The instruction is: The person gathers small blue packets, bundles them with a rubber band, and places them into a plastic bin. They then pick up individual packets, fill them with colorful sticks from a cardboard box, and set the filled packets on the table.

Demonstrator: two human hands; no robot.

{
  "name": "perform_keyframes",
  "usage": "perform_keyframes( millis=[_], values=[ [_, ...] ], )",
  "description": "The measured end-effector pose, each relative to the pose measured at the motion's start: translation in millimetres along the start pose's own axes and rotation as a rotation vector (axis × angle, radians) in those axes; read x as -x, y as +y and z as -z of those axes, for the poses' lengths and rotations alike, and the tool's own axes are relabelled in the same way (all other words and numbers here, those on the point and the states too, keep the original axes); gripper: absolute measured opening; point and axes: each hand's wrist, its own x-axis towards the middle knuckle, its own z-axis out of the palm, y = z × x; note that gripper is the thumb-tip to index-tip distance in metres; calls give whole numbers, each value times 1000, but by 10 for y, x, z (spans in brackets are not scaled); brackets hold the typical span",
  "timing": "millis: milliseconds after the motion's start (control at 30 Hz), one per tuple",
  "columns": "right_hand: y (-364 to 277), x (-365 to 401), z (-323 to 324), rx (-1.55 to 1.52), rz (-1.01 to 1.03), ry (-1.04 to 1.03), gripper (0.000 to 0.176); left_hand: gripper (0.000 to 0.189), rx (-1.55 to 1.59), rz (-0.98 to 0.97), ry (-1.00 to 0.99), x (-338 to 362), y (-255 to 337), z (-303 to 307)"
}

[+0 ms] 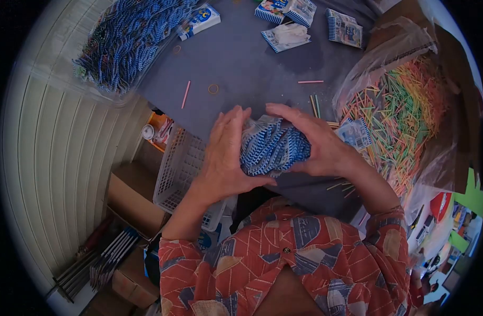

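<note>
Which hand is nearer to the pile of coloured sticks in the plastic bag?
Right. The right hand holds the bundle of blue striped packets just beside the pile of coloured sticks. The left hand is on the bundle's far side, away from the sticks.

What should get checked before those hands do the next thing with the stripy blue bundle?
1. Hold: left hand and right hand clasp the bundle of blue-striped packets from both sides: ok.
2. Packet edges lined up: they fan unevenly: not ok.
3. Rubber band in sight on the table, apart from the hands: ok.
4. Space by the bundle free of bits: loose coloured sticks lie beside the right hand: not ok.
5. A band round the bundle: cannot tell.
</note>
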Motion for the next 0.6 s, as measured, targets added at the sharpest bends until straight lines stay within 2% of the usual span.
perform_keyframes(
  millis=[33, 67, 100, 133, 200, 267, 333, 400, 433, 467, 500, 533, 600],
  values=[
    [0, -31, -22, -87, -64, -16, 98, 131, 0, -2, 1, 7, -37, -46],
    [-27, -64, -69, -85, -62, -18, 98, 131, 168, 21, 25, 39, -116, -131],
    [-63, -104, -133, -50, 66, 20, 97, 131, 334, 46, 50, 58, -175, -185],
    [-78, -130, -173, -17, 195, 56, 95, 131, 331, 51, 55, 65, -243, -184],
    [-25, -164, -216, 8, 209, 61, 94, 132, 773, 142, 108, 68, -372, -128],
    [-3, -161, -231, 36, 221, 72, 93, 133, 807, 148, 78, 92, -408, -155],
    [41, -119, -187, 58, 31, 69, 97, 134, 837, 163, 71, 64, -401, -86],
    [83, -96, -196, -42, 38, 53, 99, 138, 451, -3, -33, 14, -376, 37],
    [96, -94, -183, -130, 44, 57, 102, 138, 451, -6, -34, 17, -378, 71],
    [80, -109, -151, -124, 48, 60, 102, 139, 455, 57, 19, 37, -375, 109],
    [43, -129, -115, 7, 108, 63, 104, 139, 459, 123, 73, 71, -359, 130],
    [18, -153, -96, 136, 170, 64, 106, 139, 454, 124, 77, 122, -329, 129],
    [4, -168, -91, 153, 150, 27, 106, 139, 574, 242, 47, 244, -271, 93]
  ],
)
